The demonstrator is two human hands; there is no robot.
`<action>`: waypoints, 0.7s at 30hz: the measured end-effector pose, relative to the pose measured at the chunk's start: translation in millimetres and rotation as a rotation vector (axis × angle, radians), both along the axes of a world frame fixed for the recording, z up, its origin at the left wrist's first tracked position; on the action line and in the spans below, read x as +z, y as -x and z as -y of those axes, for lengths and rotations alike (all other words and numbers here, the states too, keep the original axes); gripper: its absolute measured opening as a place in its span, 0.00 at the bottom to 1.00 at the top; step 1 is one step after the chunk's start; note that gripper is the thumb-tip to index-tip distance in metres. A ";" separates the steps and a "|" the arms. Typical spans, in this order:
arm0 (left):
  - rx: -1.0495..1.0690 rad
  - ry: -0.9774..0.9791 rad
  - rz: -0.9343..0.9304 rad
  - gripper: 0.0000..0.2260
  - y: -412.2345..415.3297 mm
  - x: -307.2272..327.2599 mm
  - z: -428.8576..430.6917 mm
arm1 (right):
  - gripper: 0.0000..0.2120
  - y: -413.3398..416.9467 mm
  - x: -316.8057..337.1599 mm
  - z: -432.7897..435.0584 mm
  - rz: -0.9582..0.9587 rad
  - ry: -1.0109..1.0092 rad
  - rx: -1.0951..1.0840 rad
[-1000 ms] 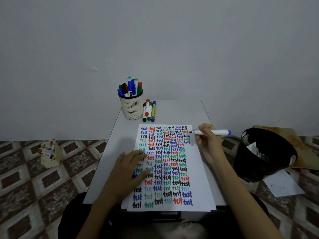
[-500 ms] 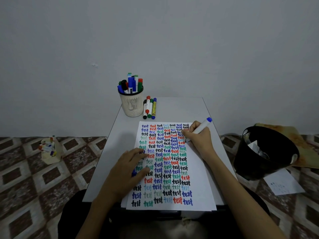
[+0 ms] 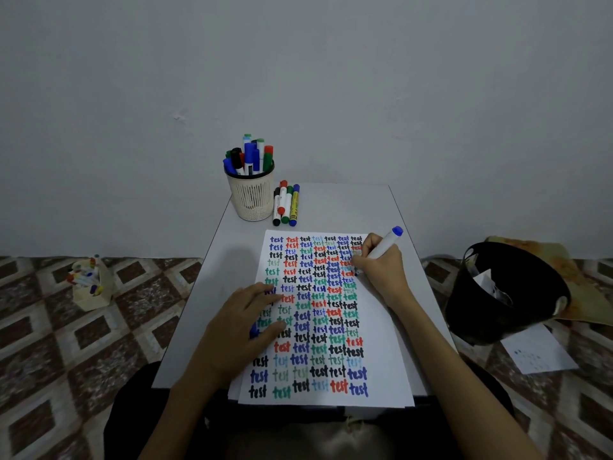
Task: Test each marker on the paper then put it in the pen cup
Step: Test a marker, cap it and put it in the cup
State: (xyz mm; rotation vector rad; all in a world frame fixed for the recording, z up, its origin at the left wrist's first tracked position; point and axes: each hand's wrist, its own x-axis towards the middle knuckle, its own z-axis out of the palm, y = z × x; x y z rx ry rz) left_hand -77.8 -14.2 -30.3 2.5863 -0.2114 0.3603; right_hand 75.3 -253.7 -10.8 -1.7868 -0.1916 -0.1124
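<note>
Pinches blue marker (image 3: 384, 245) in right grip (image 3: 381, 270), tip just beneath it for writing; presses left grip (image 3: 242, 327) flat and wide, pinning paper (image 3: 384, 386) against sliding

The paper (image 3: 384, 360) is matt white, on a smooth, matt grey table (image 3: 348, 207). On the paper, the marker (image 3: 384, 245) has a smooth white plastic barrel. Behind the paper, the pen cup (image 3: 252, 200) is cream perforated plastic. Right of the paper, the bin (image 3: 474, 310) is glossy black plastic.
</note>
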 end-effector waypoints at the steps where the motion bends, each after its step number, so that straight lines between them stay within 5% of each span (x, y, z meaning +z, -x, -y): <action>1: 0.002 0.004 0.000 0.26 -0.4 -0.8 -0.4 | 0.16 -0.1 0.0 -0.8 0.008 0.011 0.005; 21: 0.029 -0.004 0.056 0.24 -1.4 0.1 -0.3 | 0.18 4.4 4.2 3.1 0.002 -0.084 0.019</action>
